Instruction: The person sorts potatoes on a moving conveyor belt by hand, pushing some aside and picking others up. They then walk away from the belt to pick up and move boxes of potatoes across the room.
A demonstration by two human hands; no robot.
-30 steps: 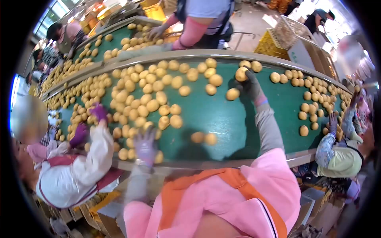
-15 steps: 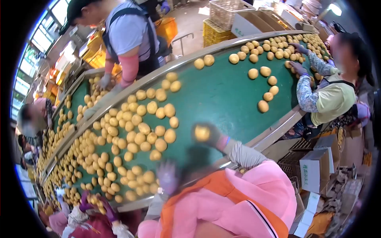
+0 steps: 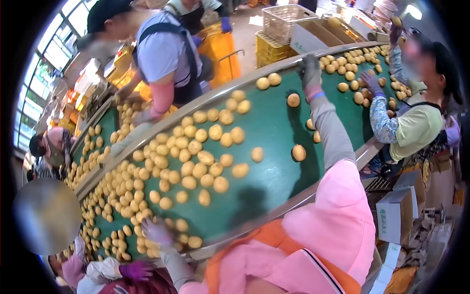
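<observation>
Round yellow fruits (image 3: pixel 196 170) lie in a thick band on the green conveyor belt (image 3: pixel 274 122) in front of me. My right hand (image 3: pixel 309 68), in a dark grey glove, is stretched across the belt to its far metal rim, beside a cluster of fruits (image 3: pixel 338 63). Its back faces me and hides the palm. My left hand (image 3: pixel 156 230), in a pale purple glove, rests with fingers spread on fruits near the belt's near edge. Two single fruits (image 3: pixel 298 153) lie close to my right sleeve.
A person in a blue shirt and pink sleeves (image 3: pixel 164 59) works across the belt at a second belt (image 3: pixel 105 132). Another person in a patterned sleeve (image 3: pixel 391 117) stands on my right. A purple-gloved hand (image 3: pixel 132 269) is at lower left. Crates (image 3: pixel 284 19) and cardboard boxes (image 3: pixel 396 215) stand around.
My right hand held a fruit near the belt's near edge half a second ago; it has now reached across to the far rim. My left hand slid left along the near edge.
</observation>
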